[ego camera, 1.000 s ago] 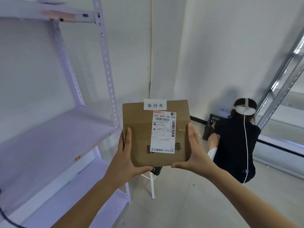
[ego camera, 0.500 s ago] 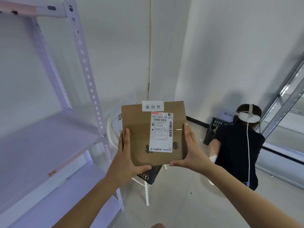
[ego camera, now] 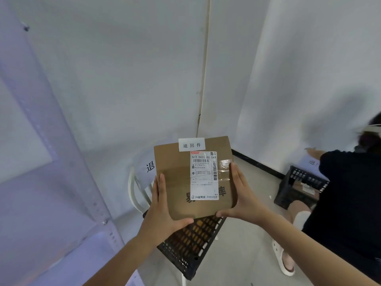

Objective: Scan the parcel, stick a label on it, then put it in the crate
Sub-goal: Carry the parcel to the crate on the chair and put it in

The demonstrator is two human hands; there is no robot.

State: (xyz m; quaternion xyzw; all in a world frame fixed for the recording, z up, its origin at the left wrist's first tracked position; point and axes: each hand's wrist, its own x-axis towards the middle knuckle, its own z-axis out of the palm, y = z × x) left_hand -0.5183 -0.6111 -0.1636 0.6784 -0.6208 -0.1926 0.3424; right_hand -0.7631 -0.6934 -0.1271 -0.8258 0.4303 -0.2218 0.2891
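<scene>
I hold a flat brown cardboard parcel (ego camera: pixel 175 182) out in front of me with both hands. My left hand (ego camera: pixel 162 213) grips its left edge and lower corner; my right hand (ego camera: pixel 243 197) grips its right edge. A white shipping label (ego camera: pixel 204 176) with barcodes covers its face, and a small white label with three printed characters (ego camera: pixel 191 144) is stuck at its top edge. Directly below the parcel is a black slatted plastic crate (ego camera: pixel 191 244), resting on a white chair (ego camera: pixel 134 193); brown cardboard shows through its slats.
A pale metal shelving unit (ego camera: pixel 51 162) fills the left side. At the right a person in black (ego camera: pixel 348 203) crouches beside a second black crate (ego camera: pixel 296 190) on the floor by the wall. White walls meet in a corner straight ahead.
The view has swung left and downward toward the corner. The parcel, still in both hands, now hangs over the black crate on the chair, and the crouching person has slid to the right edge.
</scene>
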